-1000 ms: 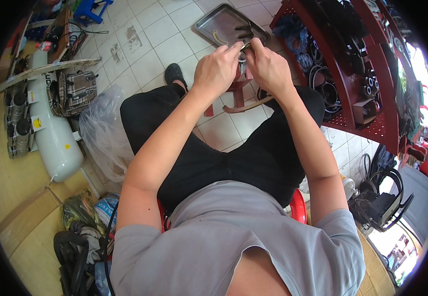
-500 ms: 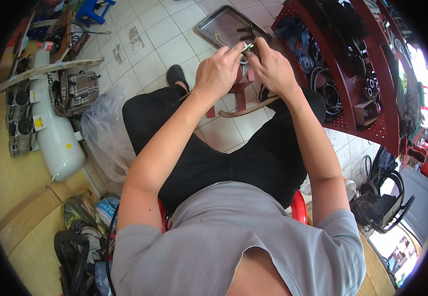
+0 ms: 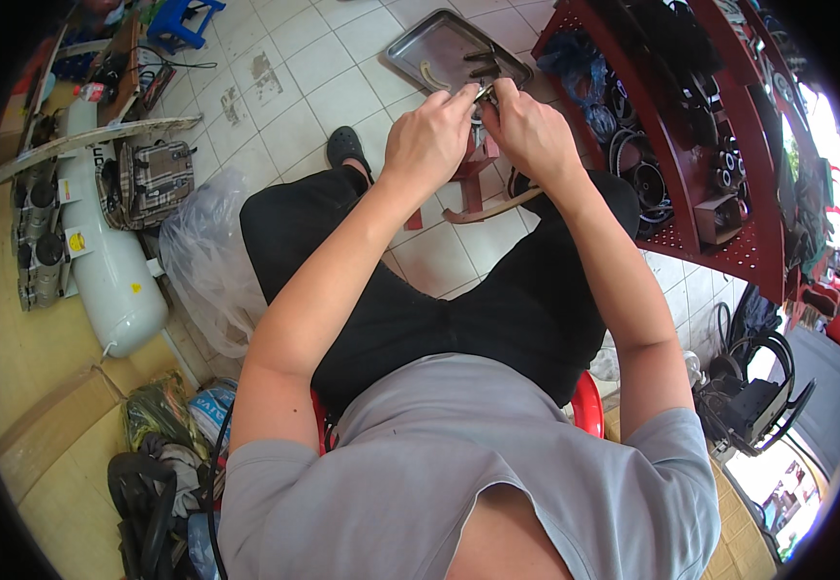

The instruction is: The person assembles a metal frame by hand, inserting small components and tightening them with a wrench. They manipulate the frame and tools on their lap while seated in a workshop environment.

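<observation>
Both my hands meet in front of me, above a red metal stand (image 3: 469,192). My left hand (image 3: 429,135) is closed, its fingertips pinching a small shiny metal piece (image 3: 484,94). The fingers of my right hand (image 3: 533,132) close on the same piece from the other side; its exact kind is too small to make out. Below my right wrist shows a curved tan strip (image 3: 487,212); its far end is hidden behind the wrist and I cannot tell what holds it. Just beyond my hands lies a metal tray (image 3: 402,48) with another curved tan piece (image 3: 428,74) and several dark slim items (image 3: 483,64).
A red shelf rack (image 3: 666,116) with coiled parts stands close on the right. On the left are a white tank (image 3: 115,261), a plaid bag (image 3: 157,179) and a clear plastic bag (image 3: 209,261). A blue stool (image 3: 183,24) stands at the far left.
My right hand has shifted slightly and its fingers have bent differently around the metal piece. The curved tan strip has moved a little to the right and up. My left hand is nearly still.
</observation>
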`<state>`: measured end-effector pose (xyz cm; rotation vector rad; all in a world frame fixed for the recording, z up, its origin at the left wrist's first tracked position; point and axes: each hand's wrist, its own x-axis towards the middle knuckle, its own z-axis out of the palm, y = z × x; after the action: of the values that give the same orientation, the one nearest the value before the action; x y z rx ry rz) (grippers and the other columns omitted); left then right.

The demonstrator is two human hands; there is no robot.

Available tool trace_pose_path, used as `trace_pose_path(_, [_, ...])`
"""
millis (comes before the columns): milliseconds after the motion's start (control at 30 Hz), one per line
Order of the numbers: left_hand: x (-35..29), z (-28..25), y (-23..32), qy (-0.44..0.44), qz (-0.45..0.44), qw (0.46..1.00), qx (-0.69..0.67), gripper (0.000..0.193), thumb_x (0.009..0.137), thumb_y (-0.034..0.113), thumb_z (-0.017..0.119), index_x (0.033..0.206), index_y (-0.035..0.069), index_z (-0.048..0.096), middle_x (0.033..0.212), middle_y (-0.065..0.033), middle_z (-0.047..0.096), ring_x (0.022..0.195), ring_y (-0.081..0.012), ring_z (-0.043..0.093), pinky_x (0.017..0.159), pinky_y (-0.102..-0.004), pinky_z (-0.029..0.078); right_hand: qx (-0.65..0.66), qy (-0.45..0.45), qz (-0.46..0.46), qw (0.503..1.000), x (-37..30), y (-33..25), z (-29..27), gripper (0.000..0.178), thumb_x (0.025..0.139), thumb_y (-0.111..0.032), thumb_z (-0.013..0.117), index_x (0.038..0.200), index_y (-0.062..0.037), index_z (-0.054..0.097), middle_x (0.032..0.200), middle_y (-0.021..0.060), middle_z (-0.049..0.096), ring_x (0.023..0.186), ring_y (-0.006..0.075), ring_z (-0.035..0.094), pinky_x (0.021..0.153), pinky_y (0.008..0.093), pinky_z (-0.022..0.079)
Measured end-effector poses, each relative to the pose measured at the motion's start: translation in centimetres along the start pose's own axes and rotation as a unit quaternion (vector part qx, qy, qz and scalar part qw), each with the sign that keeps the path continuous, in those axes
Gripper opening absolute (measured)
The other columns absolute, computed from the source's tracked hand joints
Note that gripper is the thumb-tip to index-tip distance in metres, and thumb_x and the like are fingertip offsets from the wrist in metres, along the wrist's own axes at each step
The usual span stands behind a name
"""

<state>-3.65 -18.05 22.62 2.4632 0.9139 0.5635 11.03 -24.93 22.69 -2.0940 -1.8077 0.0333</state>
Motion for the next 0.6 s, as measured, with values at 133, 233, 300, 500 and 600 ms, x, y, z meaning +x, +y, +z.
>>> trace_pose_path(133, [-0.11,0.04,-0.3,-0.002,0.007,1.0,0.004,0.031,0.095,0.021,0.052,0.123,0.011,0.061,0.085,-0.0132,0.063,0.075,-0.0356,0.063,0.065,-0.0439,0.052,0.032,0.001,-0.004,0.999,-0.08,0.01,-0.07,0.023,0.091,-0.022,0.056,0.089,-0.0008,0.047,0.069,0.0199,0.064,0.064,0.0364,0.065,0.056,0.0435,0.053])
trace_pose_path(233, [-0.2,0.14,-0.42,0.005,0.013,1.0,0.003,0.03,0.095,0.02,0.052,0.122,0.011,0.061,0.085,-0.0124,0.063,0.074,-0.0351,0.063,0.064,-0.0431,0.052,0.057,-0.003,-0.004,0.998,-0.13,-0.05,-0.36,0.022,0.091,-0.021,0.055,0.088,-0.0005,0.047,0.067,0.0204,0.063,0.063,0.0373,0.065,0.056,0.0447,0.052])
trace_pose_path(300, [-0.28,0.23,-0.44,0.011,0.016,1.0,0.003,0.03,0.095,0.02,0.053,0.122,0.011,0.061,0.085,-0.0119,0.063,0.074,-0.0348,0.063,0.064,-0.0428,0.052,0.068,-0.001,-0.01,0.998,-0.15,0.13,-0.4,0.023,0.092,-0.021,0.054,0.088,-0.0003,0.046,0.066,0.0207,0.063,0.063,0.0382,0.064,0.056,0.0457,0.051])
trace_pose_path(500, [-0.39,0.17,-0.31,0.011,0.013,1.0,-0.001,0.031,0.095,0.02,0.053,0.123,0.011,0.061,0.088,-0.0123,0.064,0.077,-0.0341,0.063,0.067,-0.0422,0.053,0.09,-0.001,0.002,0.996,-0.26,0.18,-0.25,0.022,0.092,-0.021,0.053,0.089,-0.0006,0.047,0.068,0.0209,0.063,0.065,0.0389,0.064,0.058,0.0471,0.051])
trace_pose_path(600, [-0.51,0.41,-0.37,0.018,0.014,1.0,-0.013,0.032,0.095,0.019,0.052,0.124,0.01,0.06,0.09,-0.0135,0.064,0.079,-0.0342,0.064,0.068,-0.0418,0.053,0.09,0.021,-0.034,0.995,-0.41,0.47,-0.07,0.021,0.092,-0.021,0.053,0.089,-0.0008,0.046,0.071,0.0207,0.063,0.068,0.0383,0.064,0.059,0.0466,0.051])
